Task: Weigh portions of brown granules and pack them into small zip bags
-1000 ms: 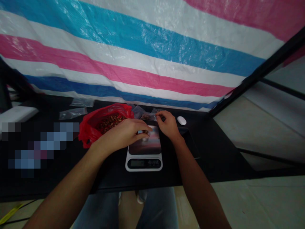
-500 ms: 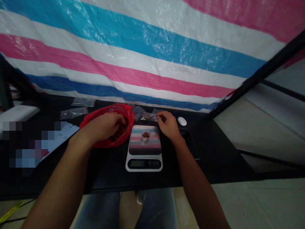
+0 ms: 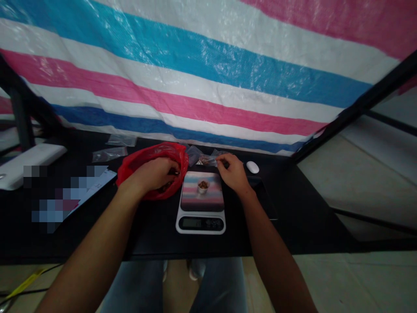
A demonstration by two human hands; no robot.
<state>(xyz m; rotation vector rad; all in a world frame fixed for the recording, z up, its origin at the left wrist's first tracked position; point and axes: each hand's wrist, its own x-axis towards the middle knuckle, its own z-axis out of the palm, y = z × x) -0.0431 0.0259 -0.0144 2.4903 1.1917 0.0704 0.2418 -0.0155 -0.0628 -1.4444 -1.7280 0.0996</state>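
My left hand (image 3: 163,170) reaches into an open red plastic bag (image 3: 130,167) of small brown pieces. Its fingers curl down near the bag's right wall; what they grip is hidden. To the right, a white kitchen scale (image 3: 201,225) bears a small white cup (image 3: 203,189) filled with brown pieces. Its display is too dim to read. Behind the scale lies a small clear plastic bag (image 3: 206,160) with some brown pieces inside. My right hand (image 3: 233,171) rests beside it, thumb and forefinger pinched on the bag's right end.
A white oval object (image 3: 252,167) and a dark flat device (image 3: 263,198) lie right of my right hand. More clear bags (image 3: 110,154) are at the back left. A printed sheet (image 3: 100,178) and a white box-like object (image 3: 35,165) stand left. Striped sheeting (image 3: 202,95) hangs behind.
The camera view has turned slightly left, so everything sits a bit further right. My left hand's fingers have shifted within the red bag. My right hand keeps its place by the clear bag.
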